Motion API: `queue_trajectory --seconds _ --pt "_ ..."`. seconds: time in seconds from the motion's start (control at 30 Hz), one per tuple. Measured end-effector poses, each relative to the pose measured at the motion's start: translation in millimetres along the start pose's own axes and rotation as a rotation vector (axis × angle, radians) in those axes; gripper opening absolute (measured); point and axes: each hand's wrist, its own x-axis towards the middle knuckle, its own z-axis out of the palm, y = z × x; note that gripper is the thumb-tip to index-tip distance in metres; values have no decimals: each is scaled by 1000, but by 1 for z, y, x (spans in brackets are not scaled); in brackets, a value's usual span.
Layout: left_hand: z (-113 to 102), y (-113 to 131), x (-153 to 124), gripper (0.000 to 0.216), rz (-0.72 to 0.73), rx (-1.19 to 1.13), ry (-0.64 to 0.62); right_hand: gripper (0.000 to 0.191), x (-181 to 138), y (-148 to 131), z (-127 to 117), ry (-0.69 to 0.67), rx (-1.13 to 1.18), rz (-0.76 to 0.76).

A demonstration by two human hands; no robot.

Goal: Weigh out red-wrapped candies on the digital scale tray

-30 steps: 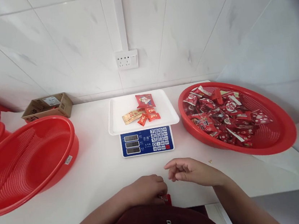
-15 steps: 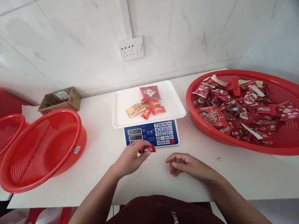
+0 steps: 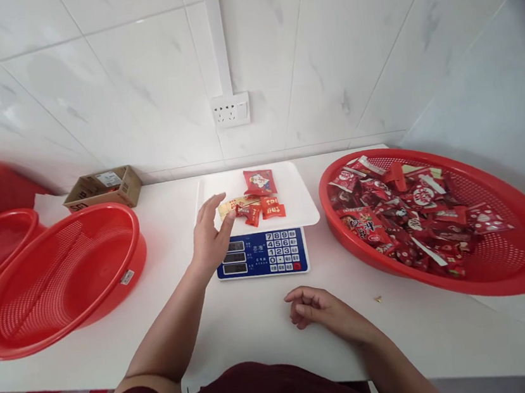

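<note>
My left hand (image 3: 210,236) reaches over the left part of the white scale tray (image 3: 296,202), fingers spread, holding nothing. A small red candy (image 3: 244,211) lies just off its fingertips, among a few other red packets (image 3: 259,182) and a gold packet (image 3: 232,205) on the tray. The blue-faced scale (image 3: 262,254) sits under the tray, at mid-table. Resting on the white table nearer me, my right hand (image 3: 312,306) has its fingers loosely curled with nothing visible in them.
A wide red basket (image 3: 515,267) full of red candy packets sits at right. Two empty red baskets (image 3: 62,278) stand at left, with a cardboard box (image 3: 101,188) behind. A wall socket (image 3: 231,109) is above the scale. A tiny scrap (image 3: 378,299) lies on the table.
My left hand carried a red candy from the table's near edge up to the scale tray and let it go there. The right hand stayed put, curling slightly.
</note>
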Motion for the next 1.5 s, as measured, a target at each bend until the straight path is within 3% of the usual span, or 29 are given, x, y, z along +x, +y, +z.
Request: queue_trajectory --seconds 0.17,0.33,0.47,0.6,0.73,0.87,0.93,1.03,1.1,1.17,1.5 --pt "-18 -9 -42 21 -148 -35 -25 34 1 4 -4 -14 -9 6" --pt "-34 -19 -75 22 -254 -4 -150 34 0 3 -7 -32 -47 3" --pt "-36 -23 -93 23 -208 -4 -256 40 -2 4 -10 -87 -29 48" --pt "-29 -28 -105 22 -64 -29 -315 38 -4 10 -13 -91 52 41" --pt "-40 -44 -100 20 3 175 -151 46 -5 13 -14 -62 138 35" --pt "-82 -68 -80 44 -138 609 64 53 -5 11 -14 -25 128 44" --pt "-105 -77 -71 51 -246 749 51 54 -5 10 -14 -27 114 55" --pt "-125 -83 -62 53 -461 774 -112 54 -4 8 -14 -38 108 59" --pt "-126 -83 -58 54 -584 762 -212 54 -4 8 -13 -48 110 48" --pt "-119 -79 -55 55 -607 769 -238 54 -3 8 -13 -50 109 36" --pt "-88 -65 -40 38 -340 693 -254 58 -3 12 -13 -16 58 25"
